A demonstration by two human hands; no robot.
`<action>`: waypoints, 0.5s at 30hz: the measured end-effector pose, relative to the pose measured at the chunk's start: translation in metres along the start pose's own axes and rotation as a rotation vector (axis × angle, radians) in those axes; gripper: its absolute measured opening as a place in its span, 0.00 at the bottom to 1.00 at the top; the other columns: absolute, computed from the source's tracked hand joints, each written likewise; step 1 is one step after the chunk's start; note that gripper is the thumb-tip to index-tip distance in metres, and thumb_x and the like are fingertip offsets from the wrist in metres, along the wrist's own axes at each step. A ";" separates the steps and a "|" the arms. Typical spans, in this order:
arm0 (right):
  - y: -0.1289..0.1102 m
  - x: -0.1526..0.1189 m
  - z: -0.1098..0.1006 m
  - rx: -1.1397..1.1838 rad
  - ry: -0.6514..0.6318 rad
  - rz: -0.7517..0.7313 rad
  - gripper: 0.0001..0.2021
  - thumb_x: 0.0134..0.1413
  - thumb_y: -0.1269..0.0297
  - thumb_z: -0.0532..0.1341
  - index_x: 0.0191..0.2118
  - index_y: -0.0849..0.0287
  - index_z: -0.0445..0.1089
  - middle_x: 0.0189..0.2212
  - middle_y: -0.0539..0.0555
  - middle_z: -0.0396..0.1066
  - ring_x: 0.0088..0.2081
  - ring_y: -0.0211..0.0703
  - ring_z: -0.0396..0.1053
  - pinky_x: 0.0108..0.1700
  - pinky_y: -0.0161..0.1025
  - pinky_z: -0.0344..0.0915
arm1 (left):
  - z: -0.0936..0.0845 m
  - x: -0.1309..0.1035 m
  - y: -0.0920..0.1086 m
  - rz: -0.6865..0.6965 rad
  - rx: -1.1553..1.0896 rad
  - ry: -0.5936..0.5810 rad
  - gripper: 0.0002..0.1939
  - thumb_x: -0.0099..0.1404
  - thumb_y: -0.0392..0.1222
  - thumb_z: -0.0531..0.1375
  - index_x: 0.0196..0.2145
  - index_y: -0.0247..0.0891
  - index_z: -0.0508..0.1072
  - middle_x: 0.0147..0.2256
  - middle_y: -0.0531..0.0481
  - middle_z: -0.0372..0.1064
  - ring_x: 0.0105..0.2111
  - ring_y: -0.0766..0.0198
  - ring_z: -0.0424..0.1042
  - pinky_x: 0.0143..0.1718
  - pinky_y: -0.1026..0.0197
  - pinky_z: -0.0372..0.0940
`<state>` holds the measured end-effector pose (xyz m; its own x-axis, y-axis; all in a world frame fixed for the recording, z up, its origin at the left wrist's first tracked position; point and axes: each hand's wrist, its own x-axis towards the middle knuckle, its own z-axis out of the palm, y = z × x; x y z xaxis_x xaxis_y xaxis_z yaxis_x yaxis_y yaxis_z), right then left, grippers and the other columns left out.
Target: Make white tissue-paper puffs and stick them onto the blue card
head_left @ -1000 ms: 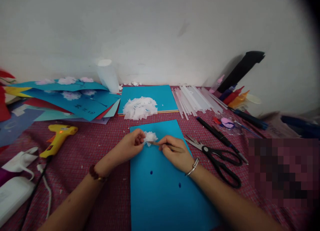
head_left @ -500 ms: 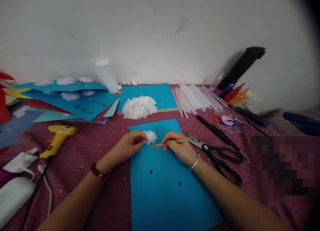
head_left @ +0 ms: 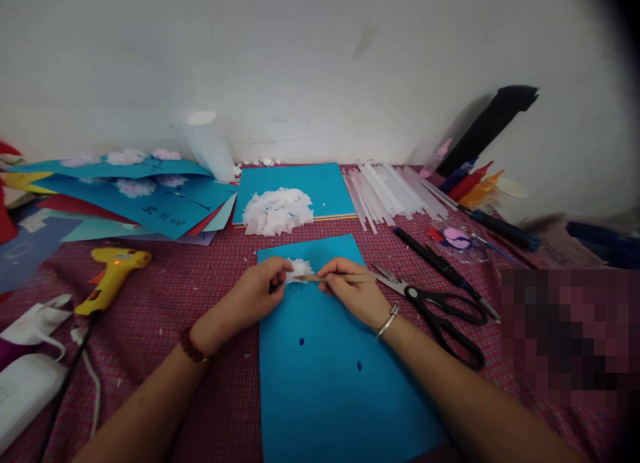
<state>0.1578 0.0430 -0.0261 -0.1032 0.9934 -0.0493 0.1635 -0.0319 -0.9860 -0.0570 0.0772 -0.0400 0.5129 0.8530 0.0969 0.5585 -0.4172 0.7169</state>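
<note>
A blue sheet point(head_left: 325, 383) lies in front of me with two dark blue dots on its middle part. Near its top edge is a white paper flower point(head_left: 300, 268). My left hand point(head_left: 263, 286) is closed at the flower's left side, thumb and forefinger together; what they pinch is too small to tell. My right hand point(head_left: 353, 291) grips a thin wooden stick point(head_left: 313, 277), whose tip points left and reaches the flower's lower part. A pile of white paper pieces point(head_left: 280, 211) rests on a blue paper stack point(head_left: 320, 183) behind.
Black-handled scissors point(head_left: 425, 299) lie right of my right hand, beside dark pens point(head_left: 433, 259). A yellow glue gun point(head_left: 113, 276) with its cord is at the left. White strips point(head_left: 395, 193), paint bottles point(head_left: 475, 183) and decorated blue sheets point(head_left: 170, 209) stand or lie farther back.
The stick's tip has moved up from below the flower onto its lower part. My left hand has shifted slightly, and the view has moved a little.
</note>
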 end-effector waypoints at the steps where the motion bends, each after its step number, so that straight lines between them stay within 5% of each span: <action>1: 0.000 0.000 0.000 -0.001 0.000 0.006 0.07 0.49 0.68 0.55 0.30 0.58 0.70 0.23 0.49 0.73 0.23 0.36 0.65 0.26 0.34 0.61 | 0.002 0.000 -0.001 0.004 0.029 0.009 0.18 0.54 0.28 0.51 0.42 0.40 0.67 0.29 0.54 0.63 0.28 0.68 0.63 0.29 0.64 0.58; 10: -0.002 0.001 -0.005 0.201 0.094 0.031 0.06 0.44 0.68 0.55 0.25 0.58 0.69 0.18 0.48 0.70 0.21 0.37 0.66 0.25 0.34 0.62 | 0.004 0.014 0.006 -0.123 -0.255 0.096 0.09 0.57 0.34 0.54 0.37 0.38 0.65 0.25 0.57 0.58 0.25 0.69 0.61 0.27 0.66 0.58; 15: -0.004 0.000 -0.005 0.065 0.003 0.004 0.07 0.45 0.70 0.55 0.25 0.58 0.69 0.19 0.48 0.71 0.24 0.39 0.68 0.28 0.34 0.62 | 0.002 0.018 0.012 -0.174 -0.311 0.100 0.06 0.56 0.36 0.55 0.34 0.37 0.66 0.25 0.56 0.60 0.25 0.69 0.62 0.27 0.65 0.58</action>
<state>0.1617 0.0439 -0.0214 -0.0997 0.9936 -0.0531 0.0999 -0.0431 -0.9941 -0.0398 0.0871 -0.0308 0.3532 0.9355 0.0111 0.3988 -0.1613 0.9027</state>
